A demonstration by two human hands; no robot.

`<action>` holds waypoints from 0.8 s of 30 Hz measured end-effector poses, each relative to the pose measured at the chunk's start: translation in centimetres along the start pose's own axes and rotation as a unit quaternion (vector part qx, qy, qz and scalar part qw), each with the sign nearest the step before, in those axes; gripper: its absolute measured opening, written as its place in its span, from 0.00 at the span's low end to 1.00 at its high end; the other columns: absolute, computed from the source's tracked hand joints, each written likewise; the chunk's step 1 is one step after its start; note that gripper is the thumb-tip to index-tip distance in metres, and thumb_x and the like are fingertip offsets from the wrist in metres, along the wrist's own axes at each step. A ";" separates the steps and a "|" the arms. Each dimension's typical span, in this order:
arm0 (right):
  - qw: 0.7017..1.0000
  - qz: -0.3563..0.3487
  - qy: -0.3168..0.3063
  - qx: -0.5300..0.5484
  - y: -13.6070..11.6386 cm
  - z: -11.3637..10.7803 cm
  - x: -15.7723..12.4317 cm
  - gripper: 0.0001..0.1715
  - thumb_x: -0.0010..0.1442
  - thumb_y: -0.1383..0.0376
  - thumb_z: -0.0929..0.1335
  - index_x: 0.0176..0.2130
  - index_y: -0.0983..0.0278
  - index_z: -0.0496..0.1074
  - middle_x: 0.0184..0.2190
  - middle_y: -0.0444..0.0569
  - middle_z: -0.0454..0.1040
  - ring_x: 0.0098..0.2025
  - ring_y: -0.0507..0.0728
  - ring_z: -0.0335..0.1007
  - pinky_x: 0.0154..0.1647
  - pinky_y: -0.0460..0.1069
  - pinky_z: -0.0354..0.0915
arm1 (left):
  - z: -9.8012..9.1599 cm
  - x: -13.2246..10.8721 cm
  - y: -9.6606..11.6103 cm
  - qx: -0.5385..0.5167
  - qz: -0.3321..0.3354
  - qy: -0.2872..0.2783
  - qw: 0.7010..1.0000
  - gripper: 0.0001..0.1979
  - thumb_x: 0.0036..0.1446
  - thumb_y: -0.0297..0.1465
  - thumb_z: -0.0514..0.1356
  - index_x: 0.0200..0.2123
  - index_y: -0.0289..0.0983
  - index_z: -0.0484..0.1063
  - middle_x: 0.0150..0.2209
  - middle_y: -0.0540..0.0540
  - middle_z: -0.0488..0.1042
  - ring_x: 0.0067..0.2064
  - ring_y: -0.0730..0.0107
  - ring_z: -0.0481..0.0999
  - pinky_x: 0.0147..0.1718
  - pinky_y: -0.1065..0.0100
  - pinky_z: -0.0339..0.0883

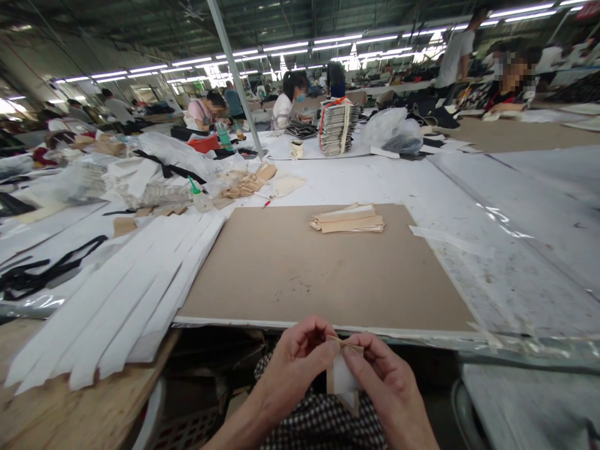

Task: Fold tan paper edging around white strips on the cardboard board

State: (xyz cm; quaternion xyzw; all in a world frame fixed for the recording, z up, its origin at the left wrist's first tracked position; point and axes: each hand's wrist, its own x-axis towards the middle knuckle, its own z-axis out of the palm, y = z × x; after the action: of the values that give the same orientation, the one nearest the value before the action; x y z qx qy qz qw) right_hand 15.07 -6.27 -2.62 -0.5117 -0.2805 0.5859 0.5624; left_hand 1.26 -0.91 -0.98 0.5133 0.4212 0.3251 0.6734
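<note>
Close to my lap, just off the table's front edge, my left hand [304, 353] and my right hand [382, 375] pinch the top edge of a small tan and white strip [344, 378]. Its lower end hangs down, with a tan border around a white middle. Whether it is fabric or paper I cannot tell. Thumbs and fingers of both hands almost meet at the strip's upper edge. Beyond them on the brown board [281, 269] lies a small pile of similar tan strips [349, 219].
Long white strips [126, 294] fan out at the left, overhanging a wooden surface [89, 419]. A green-capped bottle [199, 197] and tan pieces [250, 181] sit behind the board. Farther back stand a tied stack [337, 127] and plastic bags [394, 131]. Several people work beyond.
</note>
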 end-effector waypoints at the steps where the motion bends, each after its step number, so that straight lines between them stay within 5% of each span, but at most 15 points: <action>1: 1.000 -0.005 0.001 -0.008 0.0 0.0 0.0 0.23 0.50 0.48 0.75 0.32 0.65 0.75 0.24 0.44 0.72 0.27 0.51 0.61 0.27 0.44 0.57 | 0.0 0.0 -0.1 0.001 0.002 0.001 1.000 0.12 0.55 0.38 0.64 0.33 0.34 0.70 0.27 0.51 0.66 0.31 0.74 0.62 0.31 0.72 0.57; 12: 0.979 -0.141 -0.003 -0.149 -0.4 -0.7 -0.1 0.18 0.59 0.50 0.69 0.29 0.62 0.73 0.25 0.42 0.66 0.29 0.52 0.60 0.31 0.46 0.57 | -0.1 0.1 0.0 0.000 0.016 -0.027 0.999 0.13 0.57 0.39 0.64 0.31 0.34 0.70 0.25 0.52 0.65 0.29 0.75 0.62 0.29 0.72 0.55; 19: 0.992 -0.072 0.000 -0.107 -0.6 -0.3 -0.6 0.21 0.58 0.48 0.69 0.28 0.62 0.70 0.22 0.40 0.60 0.26 0.51 0.52 0.27 0.45 0.53 | 0.2 -0.1 -0.1 -0.016 0.002 -0.016 1.000 0.12 0.55 0.36 0.64 0.29 0.34 0.69 0.25 0.53 0.63 0.29 0.75 0.59 0.29 0.73 0.54; 24: 0.998 -0.026 -0.012 -0.049 -1.0 -0.3 -0.8 0.22 0.57 0.45 0.69 0.32 0.62 0.73 0.25 0.43 0.68 0.29 0.53 0.59 0.30 0.46 0.57 | 0.1 -0.2 0.1 -0.048 0.002 -0.011 0.999 0.12 0.56 0.37 0.64 0.31 0.35 0.70 0.26 0.52 0.66 0.30 0.75 0.61 0.30 0.73 0.56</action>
State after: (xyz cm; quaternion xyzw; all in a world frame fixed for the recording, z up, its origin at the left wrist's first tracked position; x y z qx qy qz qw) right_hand 15.55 -6.88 -1.61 -0.5239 -0.3288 0.5632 0.5479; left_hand 1.25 -1.09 -0.84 0.4843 0.3968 0.3407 0.7014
